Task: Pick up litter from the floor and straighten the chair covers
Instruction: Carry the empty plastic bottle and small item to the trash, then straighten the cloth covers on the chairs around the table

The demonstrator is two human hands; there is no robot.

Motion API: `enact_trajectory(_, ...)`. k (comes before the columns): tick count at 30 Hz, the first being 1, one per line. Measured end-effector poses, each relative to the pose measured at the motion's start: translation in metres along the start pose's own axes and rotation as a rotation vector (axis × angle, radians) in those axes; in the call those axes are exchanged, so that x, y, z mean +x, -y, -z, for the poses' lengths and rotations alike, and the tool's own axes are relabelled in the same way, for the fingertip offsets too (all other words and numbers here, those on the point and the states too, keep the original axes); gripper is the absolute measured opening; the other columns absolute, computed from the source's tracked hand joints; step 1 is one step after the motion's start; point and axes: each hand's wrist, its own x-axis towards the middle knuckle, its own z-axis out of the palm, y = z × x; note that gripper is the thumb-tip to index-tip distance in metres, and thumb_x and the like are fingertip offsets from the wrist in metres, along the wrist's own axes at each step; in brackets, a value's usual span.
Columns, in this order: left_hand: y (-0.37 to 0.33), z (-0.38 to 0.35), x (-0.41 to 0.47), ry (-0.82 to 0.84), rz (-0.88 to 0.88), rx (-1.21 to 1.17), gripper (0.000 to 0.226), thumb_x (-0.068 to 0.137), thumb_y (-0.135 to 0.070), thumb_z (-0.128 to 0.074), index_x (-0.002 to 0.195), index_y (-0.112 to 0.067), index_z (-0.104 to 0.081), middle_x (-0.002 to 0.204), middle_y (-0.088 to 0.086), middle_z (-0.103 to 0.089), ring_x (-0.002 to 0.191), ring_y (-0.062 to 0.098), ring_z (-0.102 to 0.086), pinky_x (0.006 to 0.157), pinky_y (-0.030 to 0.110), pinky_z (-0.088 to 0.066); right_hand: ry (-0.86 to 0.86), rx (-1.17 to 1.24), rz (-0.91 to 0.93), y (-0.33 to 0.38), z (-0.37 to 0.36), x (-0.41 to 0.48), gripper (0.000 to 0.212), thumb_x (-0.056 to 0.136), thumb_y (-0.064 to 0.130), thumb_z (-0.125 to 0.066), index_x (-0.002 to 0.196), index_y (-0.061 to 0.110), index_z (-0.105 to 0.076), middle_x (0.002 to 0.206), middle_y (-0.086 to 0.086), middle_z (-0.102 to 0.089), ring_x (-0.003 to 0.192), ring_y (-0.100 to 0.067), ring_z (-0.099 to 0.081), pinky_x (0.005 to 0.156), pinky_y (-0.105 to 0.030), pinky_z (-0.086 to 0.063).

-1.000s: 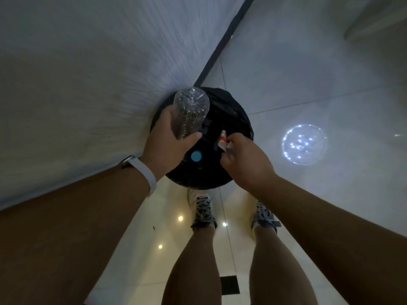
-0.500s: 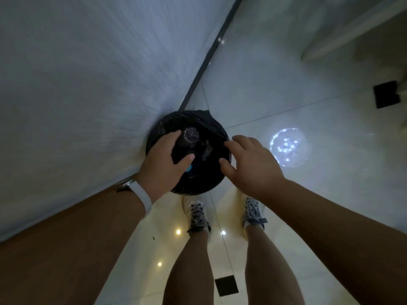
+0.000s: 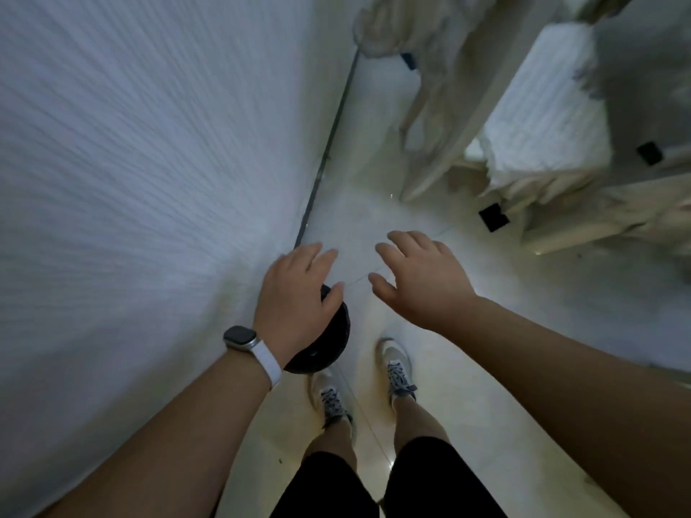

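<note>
**Both hands loose above the tiled floor, chair covers ahead**

The left hand and the right hand are held out palm-down over the pale tiled floor. Their fingers are spread and relaxed, and neither holds anything. A round black bin stands by the white textured wall. The left hand covers most of it in this view, and I cannot tell if they touch. A watch on a white strap sits on the left wrist. Two laced sneakers stand just below the bin. Farther ahead on the right, a rumpled cream chair cover hangs in loose folds. Beside it is a white ribbed chair cover.
</note>
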Motion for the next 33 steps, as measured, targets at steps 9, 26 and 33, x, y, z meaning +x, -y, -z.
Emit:
enact_trajectory(9,-0.079,0.114,0.005,-0.165,-0.223,0.073,0.051,0.089,-0.043,-0.05,0.128,-0.011,-0.063,0.128,0.016,-0.062,0.119,0.036,-0.057,0.099,0.052,-0.046,-0.262,-0.068,-0.071,-0.017,0.143,-0.048,0.052,0.088,0.053,-0.041,0.117,0.015,-0.061,0.118,-0.006,-0.061,0.107,-0.029,-0.056,0.085,-0.04,-0.045)
enact_trajectory(26,-0.204,0.19,0.19,-0.281,-0.405,0.127,0.053,0.088,-0.033,-0.059,0.135,-0.011,-0.058,0.135,0.015,-0.059,0.118,0.034,-0.059,0.094,0.047,-0.052,-0.416,-0.047,-0.141,-0.164,0.261,-0.007,0.055,0.086,0.054,-0.036,0.118,0.016,-0.059,0.118,-0.005,-0.06,0.108,-0.028,-0.055,0.084,-0.04,-0.047)
enact_trajectory(33,-0.237,0.217,0.253,-0.321,-0.414,0.172,0.053,0.089,-0.04,-0.051,0.132,-0.01,-0.06,0.129,0.012,-0.062,0.113,0.033,-0.061,0.091,0.046,-0.054,-0.501,-0.035,-0.122,-0.213,0.3,0.03,0.05,0.087,0.052,-0.045,0.119,0.016,-0.059,0.119,-0.005,-0.06,0.105,-0.027,-0.056,0.084,-0.04,-0.046)
